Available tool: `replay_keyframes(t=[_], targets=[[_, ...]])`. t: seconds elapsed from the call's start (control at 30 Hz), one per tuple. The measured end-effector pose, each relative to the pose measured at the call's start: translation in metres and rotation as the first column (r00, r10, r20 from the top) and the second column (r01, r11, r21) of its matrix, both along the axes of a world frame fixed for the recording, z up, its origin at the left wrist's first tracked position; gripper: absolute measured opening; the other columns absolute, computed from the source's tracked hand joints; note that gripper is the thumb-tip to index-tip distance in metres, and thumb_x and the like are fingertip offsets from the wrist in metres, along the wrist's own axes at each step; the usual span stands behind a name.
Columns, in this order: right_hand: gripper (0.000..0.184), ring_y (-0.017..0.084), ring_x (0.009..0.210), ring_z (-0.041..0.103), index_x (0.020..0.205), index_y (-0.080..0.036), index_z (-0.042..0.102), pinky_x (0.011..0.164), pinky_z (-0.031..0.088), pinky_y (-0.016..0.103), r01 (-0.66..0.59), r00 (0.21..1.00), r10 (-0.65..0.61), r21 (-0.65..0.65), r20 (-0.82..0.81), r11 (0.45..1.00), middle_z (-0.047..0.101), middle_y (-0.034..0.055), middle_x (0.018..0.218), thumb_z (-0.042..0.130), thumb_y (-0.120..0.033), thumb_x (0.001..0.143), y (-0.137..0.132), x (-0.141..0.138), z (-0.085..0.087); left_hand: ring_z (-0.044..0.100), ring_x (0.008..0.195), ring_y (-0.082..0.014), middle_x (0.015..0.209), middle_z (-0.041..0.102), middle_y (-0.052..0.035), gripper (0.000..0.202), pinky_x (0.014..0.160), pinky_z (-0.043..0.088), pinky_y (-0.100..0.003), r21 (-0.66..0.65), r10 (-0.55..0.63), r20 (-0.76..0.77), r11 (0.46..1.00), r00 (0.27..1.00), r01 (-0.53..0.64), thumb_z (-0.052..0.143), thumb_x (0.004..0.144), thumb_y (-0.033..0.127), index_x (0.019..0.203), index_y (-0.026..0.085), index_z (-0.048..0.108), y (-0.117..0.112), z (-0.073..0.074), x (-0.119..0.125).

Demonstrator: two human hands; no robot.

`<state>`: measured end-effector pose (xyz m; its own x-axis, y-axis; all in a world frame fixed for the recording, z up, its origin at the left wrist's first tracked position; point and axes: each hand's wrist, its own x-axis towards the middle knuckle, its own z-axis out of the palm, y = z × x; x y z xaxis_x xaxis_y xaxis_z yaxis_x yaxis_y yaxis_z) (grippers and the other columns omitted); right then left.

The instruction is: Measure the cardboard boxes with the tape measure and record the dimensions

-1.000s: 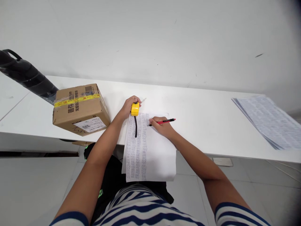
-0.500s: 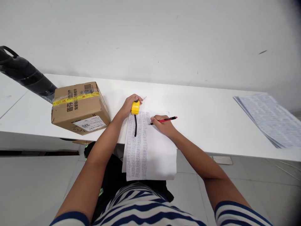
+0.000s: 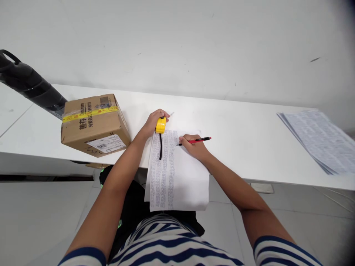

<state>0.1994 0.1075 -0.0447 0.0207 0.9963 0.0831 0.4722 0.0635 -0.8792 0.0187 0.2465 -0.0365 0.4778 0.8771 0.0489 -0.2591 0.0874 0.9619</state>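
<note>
My left hand [image 3: 151, 122] is closed around a yellow tape measure [image 3: 160, 126], whose black wrist strap [image 3: 160, 147] hangs down over the paper. Both sit at the top left of a stack of white sheets [image 3: 191, 186]. Columns of small blue handwriting fill the left part of the top sheet, and its right part is blank. Resting on that sheet, my right hand [image 3: 196, 149] grips a red and black pen [image 3: 202, 140]. The pen's tip touches or nearly touches the paper, just right of the last written column. The sheets overhang the front edge of the table.
A taped cardboard box [image 3: 91, 125] stands left of my left forearm, with a dark bottle-shaped object [image 3: 33, 87] leaning behind it. Written sheets [image 3: 318, 140] lie at the right end of the white table [image 3: 238, 147]. A wall [image 3: 177, 44] rises behind.
The view has shifted very slightly. Both hands keep their holds, and the pen stays at nearly the same spot on the sheet.
</note>
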Motion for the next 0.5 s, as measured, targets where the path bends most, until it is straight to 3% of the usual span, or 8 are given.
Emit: replay_keyframes(t=[0.27, 0.5], targets=[[0.045, 0.016, 0.063, 0.050, 0.059, -0.022, 0.051, 0.062, 0.042, 0.032, -0.029, 0.999, 0.029, -0.006, -0.019, 1.000, 0.053, 0.0000, 0.060, 0.055, -0.056, 0.088, 0.0005, -0.0006, 0.0022, 0.064, 0.077, -0.0137, 0.091, 0.068, -0.0049, 0.014, 0.070, 0.050, -0.027, -0.016, 0.016, -0.011, 1.000, 1.000, -0.016, 0.059, 0.080, 0.029, 0.077, 0.016, 0.062, -0.0018, 0.0027, -0.0001], [0.041, 0.013, 0.057, 0.039, 0.056, -0.023, 0.047, 0.058, 0.034, 0.031, 0.028, 0.999, -0.028, -0.006, -0.028, 1.000, 0.041, -0.0030, 0.054, 0.054, -0.049, 0.087, -0.0002, -0.0008, 0.0031, 0.067, 0.077, -0.0134, 0.094, 0.068, -0.0035, 0.013, 0.066, 0.050, -0.025, -0.053, 0.046, -0.019, 0.998, 0.999, -0.047, 0.061, 0.079, 0.029, 0.078, 0.017, 0.060, -0.0028, 0.0047, 0.0001]])
